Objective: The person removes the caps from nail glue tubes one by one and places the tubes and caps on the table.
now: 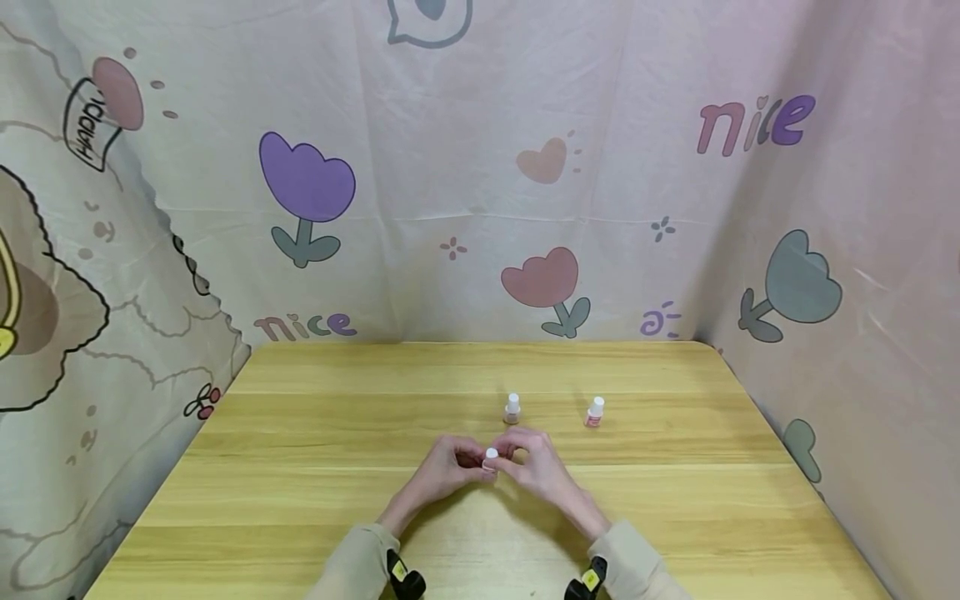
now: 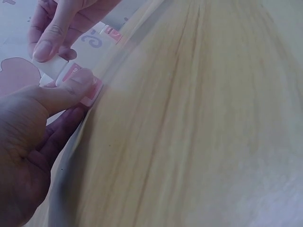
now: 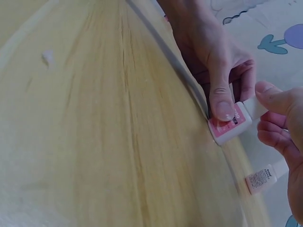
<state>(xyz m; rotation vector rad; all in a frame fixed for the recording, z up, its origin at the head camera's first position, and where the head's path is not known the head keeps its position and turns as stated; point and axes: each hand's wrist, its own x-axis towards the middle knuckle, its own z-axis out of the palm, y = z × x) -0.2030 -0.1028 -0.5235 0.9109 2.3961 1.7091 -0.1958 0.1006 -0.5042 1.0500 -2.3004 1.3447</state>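
A small white bottle with a pink label (image 3: 232,124) stands upright near the middle of the table, between both hands. My left hand (image 1: 442,468) grips its body, the thumb lying across the label. The white cap (image 3: 254,109) is pinched by thumb and fingers of my right hand (image 1: 542,469). In the left wrist view the cap (image 2: 51,66) sits against the bottle's shoulder; whether it is loose I cannot tell. Just beyond the hands, a similar white-capped bottle (image 1: 512,410) stands upright. Another one, with a pinkish label (image 1: 594,413), stands farther right.
The wooden table (image 1: 300,433) reaches back to a printed cloth (image 1: 427,167), which also hangs along both sides. A small whitish speck (image 3: 47,57) shows on the tabletop in the right wrist view. Black camera straps (image 1: 405,579) sit at the wrists.
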